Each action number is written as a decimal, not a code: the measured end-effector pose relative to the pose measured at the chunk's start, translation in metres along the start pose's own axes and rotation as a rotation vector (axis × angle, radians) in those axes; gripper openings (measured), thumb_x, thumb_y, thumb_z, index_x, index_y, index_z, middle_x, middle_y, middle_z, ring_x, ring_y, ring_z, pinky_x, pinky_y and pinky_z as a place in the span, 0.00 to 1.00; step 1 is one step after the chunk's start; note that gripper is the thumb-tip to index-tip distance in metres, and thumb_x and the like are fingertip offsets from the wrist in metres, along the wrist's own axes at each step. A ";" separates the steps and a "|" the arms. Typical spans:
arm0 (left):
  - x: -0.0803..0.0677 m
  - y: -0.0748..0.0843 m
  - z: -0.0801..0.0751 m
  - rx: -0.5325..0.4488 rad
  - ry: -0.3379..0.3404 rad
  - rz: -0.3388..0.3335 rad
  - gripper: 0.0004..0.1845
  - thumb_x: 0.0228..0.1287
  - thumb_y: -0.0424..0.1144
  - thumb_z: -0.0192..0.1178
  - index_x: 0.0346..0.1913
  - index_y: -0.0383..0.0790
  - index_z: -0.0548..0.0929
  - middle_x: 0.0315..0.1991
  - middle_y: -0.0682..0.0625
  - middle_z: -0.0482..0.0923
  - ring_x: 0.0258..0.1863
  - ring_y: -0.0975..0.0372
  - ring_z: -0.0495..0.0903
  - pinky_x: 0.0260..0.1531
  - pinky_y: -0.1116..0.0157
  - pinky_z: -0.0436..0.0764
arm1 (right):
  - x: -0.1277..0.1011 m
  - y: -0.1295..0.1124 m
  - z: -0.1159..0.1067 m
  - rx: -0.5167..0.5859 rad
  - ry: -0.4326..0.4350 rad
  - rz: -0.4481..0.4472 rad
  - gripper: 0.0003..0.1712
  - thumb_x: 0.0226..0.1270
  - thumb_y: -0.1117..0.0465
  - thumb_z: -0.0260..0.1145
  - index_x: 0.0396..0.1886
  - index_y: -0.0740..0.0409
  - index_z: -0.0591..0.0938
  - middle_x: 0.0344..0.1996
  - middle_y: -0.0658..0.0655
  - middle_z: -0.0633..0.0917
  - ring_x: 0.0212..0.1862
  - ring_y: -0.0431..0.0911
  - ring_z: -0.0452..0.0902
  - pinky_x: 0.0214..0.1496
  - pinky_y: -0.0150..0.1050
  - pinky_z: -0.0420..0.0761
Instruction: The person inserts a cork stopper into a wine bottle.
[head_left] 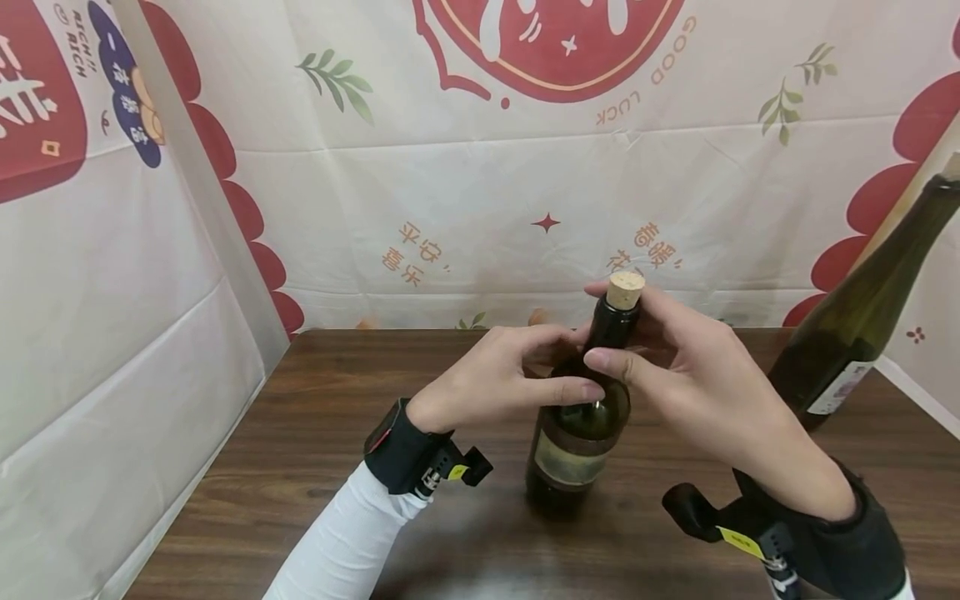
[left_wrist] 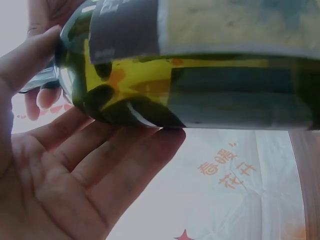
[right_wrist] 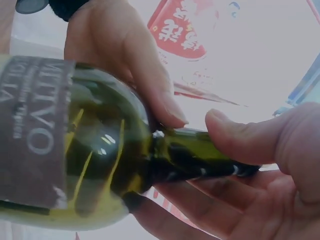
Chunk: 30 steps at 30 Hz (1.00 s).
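A dark green wine bottle (head_left: pixel 573 454) with a pale label stands on the wooden table, a cork (head_left: pixel 625 290) in its mouth. My left hand (head_left: pixel 498 375) grips the shoulder, its thumb across the front and its fingers on the far side. Higher up, my right hand (head_left: pixel 697 375) holds the neck (right_wrist: pixel 187 150) between thumb and fingers. The cork stands up above the rim, free of the fingers. In the right wrist view, the bottle's printed label (right_wrist: pixel 35 130) shows below the shoulder.
A second, taller green bottle (head_left: pixel 847 333) stands on the table at the right, beyond my right wrist, with a cork in its top. Printed white cloth (head_left: pixel 480 200) hangs behind the table (head_left: pixel 300 500) and along its left side. Both wrists wear black camera straps.
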<state>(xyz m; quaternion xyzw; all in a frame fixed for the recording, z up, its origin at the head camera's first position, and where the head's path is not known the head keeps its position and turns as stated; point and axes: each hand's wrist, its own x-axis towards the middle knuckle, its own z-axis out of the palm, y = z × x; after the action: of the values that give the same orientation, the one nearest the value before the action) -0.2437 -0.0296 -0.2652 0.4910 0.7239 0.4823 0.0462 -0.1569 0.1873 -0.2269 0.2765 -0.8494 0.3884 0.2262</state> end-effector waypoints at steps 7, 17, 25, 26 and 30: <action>0.002 -0.009 -0.005 0.034 0.060 -0.015 0.20 0.74 0.45 0.70 0.63 0.45 0.83 0.57 0.57 0.86 0.58 0.68 0.83 0.60 0.64 0.81 | 0.004 0.007 -0.003 -0.054 0.124 0.059 0.34 0.70 0.69 0.75 0.73 0.49 0.78 0.47 0.55 0.90 0.47 0.33 0.85 0.49 0.20 0.79; 0.002 -0.027 -0.013 0.174 0.105 -0.126 0.23 0.72 0.51 0.70 0.65 0.48 0.83 0.60 0.56 0.84 0.60 0.66 0.82 0.61 0.63 0.81 | 0.011 0.026 -0.011 -0.145 0.207 0.152 0.24 0.73 0.64 0.73 0.66 0.54 0.80 0.49 0.57 0.90 0.50 0.36 0.82 0.48 0.17 0.76; 0.001 -0.050 -0.021 0.307 0.205 -0.202 0.26 0.71 0.53 0.70 0.66 0.48 0.83 0.63 0.56 0.83 0.65 0.60 0.80 0.63 0.57 0.79 | 0.014 0.042 -0.017 -0.185 0.273 0.181 0.20 0.73 0.61 0.74 0.62 0.55 0.82 0.46 0.57 0.90 0.47 0.28 0.79 0.45 0.19 0.74; 0.001 -0.053 -0.023 0.324 0.218 -0.216 0.26 0.71 0.53 0.70 0.67 0.48 0.82 0.64 0.55 0.83 0.65 0.59 0.80 0.63 0.58 0.79 | 0.015 0.044 -0.017 -0.189 0.278 0.187 0.20 0.73 0.61 0.74 0.61 0.56 0.82 0.46 0.57 0.90 0.46 0.28 0.78 0.46 0.19 0.74; -0.001 -0.066 -0.030 0.369 0.259 -0.290 0.29 0.72 0.54 0.69 0.70 0.47 0.80 0.68 0.52 0.80 0.64 0.55 0.81 0.61 0.55 0.81 | 0.016 0.048 -0.020 -0.206 0.288 0.211 0.18 0.74 0.60 0.73 0.59 0.56 0.82 0.46 0.58 0.89 0.46 0.28 0.78 0.47 0.21 0.74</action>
<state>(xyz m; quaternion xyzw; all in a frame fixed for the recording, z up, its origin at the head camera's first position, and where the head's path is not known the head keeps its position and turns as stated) -0.3031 -0.0530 -0.2989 0.3168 0.8622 0.3894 -0.0684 -0.1965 0.2245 -0.2315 0.1029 -0.8678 0.3566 0.3303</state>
